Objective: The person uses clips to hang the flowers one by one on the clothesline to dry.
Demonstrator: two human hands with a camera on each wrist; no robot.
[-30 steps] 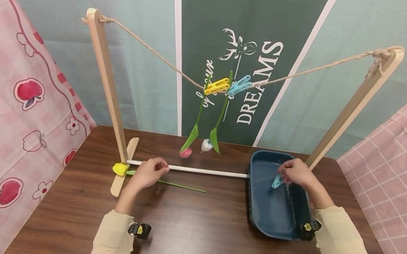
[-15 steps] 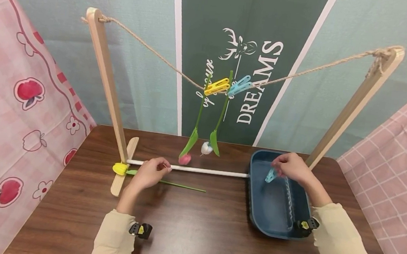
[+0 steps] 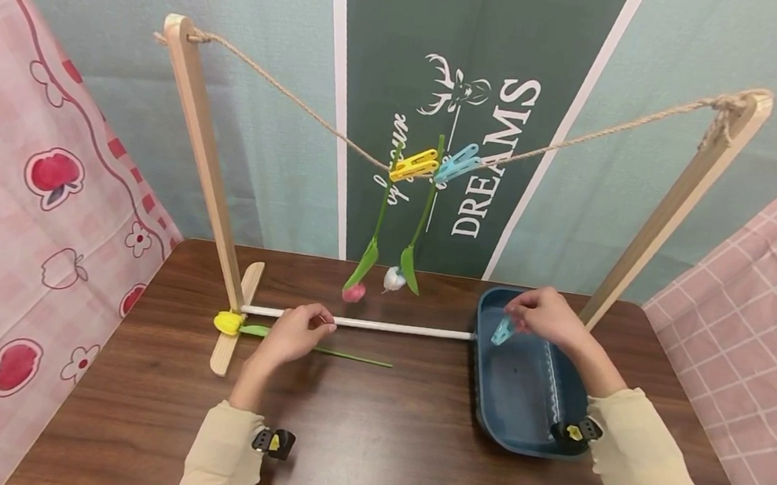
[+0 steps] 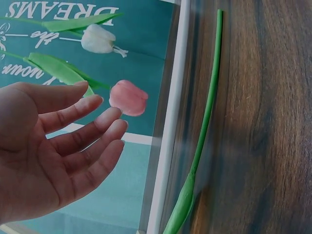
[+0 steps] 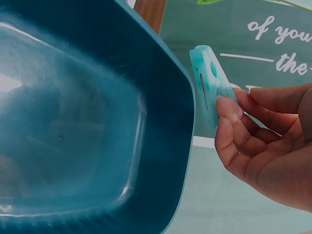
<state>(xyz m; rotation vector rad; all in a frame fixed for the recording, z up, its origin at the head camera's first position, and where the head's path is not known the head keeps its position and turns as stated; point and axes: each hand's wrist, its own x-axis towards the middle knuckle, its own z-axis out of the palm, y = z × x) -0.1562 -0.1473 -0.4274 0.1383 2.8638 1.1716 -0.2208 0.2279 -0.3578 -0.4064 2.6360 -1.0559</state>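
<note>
My right hand (image 3: pixel 547 316) pinches a light blue clothespin (image 3: pixel 503 330) above the dark blue basin (image 3: pixel 516 414); the right wrist view shows the clothespin (image 5: pixel 209 87) between thumb and fingertips. My left hand (image 3: pixel 297 333) hovers over the white rod, its fingers loosely bent with nothing between them, as the left wrist view of the hand (image 4: pixel 73 136) shows. Below it on the table lies a yellow tulip (image 3: pixel 228 324), its green stem (image 4: pixel 209 97) pointing right. A pink tulip (image 3: pixel 354 293) and a white tulip (image 3: pixel 395 279) hang heads down from the rope.
A yellow clothespin (image 3: pixel 414 165) and a blue clothespin (image 3: pixel 458 163) grip the stems on the sagging rope (image 3: pixel 290 96). Wooden posts (image 3: pixel 206 152) hold the rope at both sides. A white rod (image 3: pixel 408 329) runs low between the stand's left foot (image 3: pixel 224 352) and the basin.
My right hand has moved left and slightly up with the clothespin, toward the basin's left rim. My left hand has shifted a little to the right. The hanging tulips sway slightly.
</note>
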